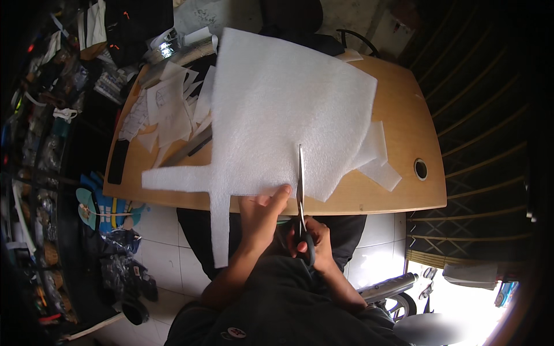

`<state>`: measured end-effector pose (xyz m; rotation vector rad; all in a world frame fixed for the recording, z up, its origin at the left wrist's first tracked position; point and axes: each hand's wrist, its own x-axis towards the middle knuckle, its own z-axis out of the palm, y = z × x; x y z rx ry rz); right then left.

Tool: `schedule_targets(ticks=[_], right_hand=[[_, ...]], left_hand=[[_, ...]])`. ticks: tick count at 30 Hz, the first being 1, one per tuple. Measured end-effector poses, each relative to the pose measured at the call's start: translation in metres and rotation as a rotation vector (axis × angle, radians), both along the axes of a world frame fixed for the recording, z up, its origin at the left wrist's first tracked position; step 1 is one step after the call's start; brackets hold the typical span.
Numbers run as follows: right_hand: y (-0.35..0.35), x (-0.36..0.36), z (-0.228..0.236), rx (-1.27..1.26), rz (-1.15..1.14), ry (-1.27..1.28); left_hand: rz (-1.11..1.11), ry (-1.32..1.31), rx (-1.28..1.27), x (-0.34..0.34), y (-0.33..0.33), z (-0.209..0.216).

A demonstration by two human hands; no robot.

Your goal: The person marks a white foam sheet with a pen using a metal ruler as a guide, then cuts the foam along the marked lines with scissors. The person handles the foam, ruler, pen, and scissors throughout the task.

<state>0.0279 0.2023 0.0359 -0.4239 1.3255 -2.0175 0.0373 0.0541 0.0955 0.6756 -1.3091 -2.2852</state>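
A large sheet of white foam (283, 98) stretches over the wooden table (410, 121), with two narrow strips sticking out at its lower left corner. My left hand (265, 216) pinches the sheet's near edge, thumb on top and the other fingers underneath. Black-handled scissors (300, 196) are gripped in my right hand (317, 239), just to the right of the left hand. Their blades point away from me at the near edge, and one blade lies over the sheet's top face. Whether the other blade is beneath the foam I cannot tell.
Paper scraps (170, 106) and a metal ruler (193, 145) lie on the table's left side. Loose white foam offcuts (378, 161) rest to the right, near a round cable hole (420, 169). Cluttered shelves (34, 173) stand at far left, a folding metal gate (479, 144) at right.
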Motion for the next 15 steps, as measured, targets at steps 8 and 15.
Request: schedule_targets(ticks=[8, 15], right_hand=[[0.002, -0.019, 0.009, -0.014, 0.066, 0.032], [0.021, -0.033, 0.017, 0.219, 0.233, 0.086]], left_hand=[[-0.243, -0.026, -0.071, -0.006, -0.033, 0.000], [-0.637, -0.269, -0.341, -0.002, -0.090, 0.014]])
